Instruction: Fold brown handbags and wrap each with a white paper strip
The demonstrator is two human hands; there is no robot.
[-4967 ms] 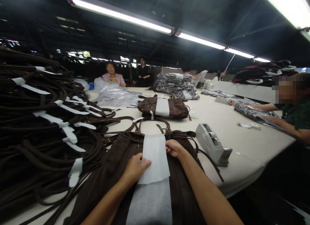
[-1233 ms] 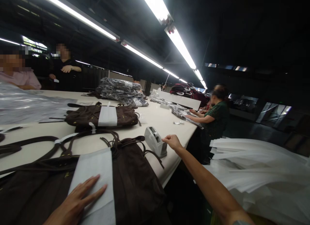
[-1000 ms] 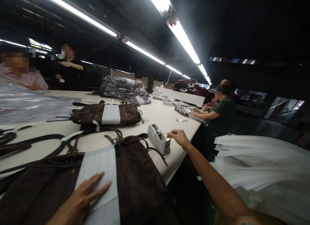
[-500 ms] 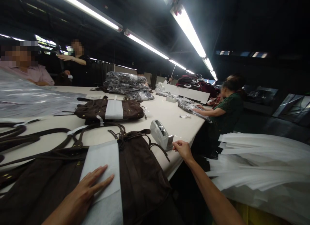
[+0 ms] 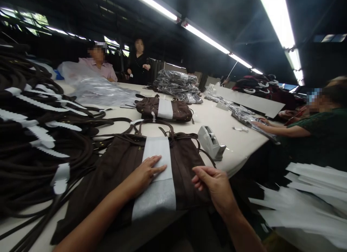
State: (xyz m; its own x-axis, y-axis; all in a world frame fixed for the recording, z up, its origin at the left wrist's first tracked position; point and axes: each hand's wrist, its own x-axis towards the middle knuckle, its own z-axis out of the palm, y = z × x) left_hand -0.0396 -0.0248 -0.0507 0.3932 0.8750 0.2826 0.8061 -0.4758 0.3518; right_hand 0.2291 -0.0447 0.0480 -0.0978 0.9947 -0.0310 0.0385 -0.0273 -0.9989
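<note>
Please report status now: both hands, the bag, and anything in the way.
Left hand flat on white wrap band. Right hand open above brown bag. Tape dispenser beside it, nothing blocking.

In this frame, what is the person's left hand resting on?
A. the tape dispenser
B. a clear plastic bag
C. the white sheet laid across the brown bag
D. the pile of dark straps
C: the left hand lies flat, fingers spread, on the white sheet that crosses the brown bag; the tape dispenser stands apart.
</note>
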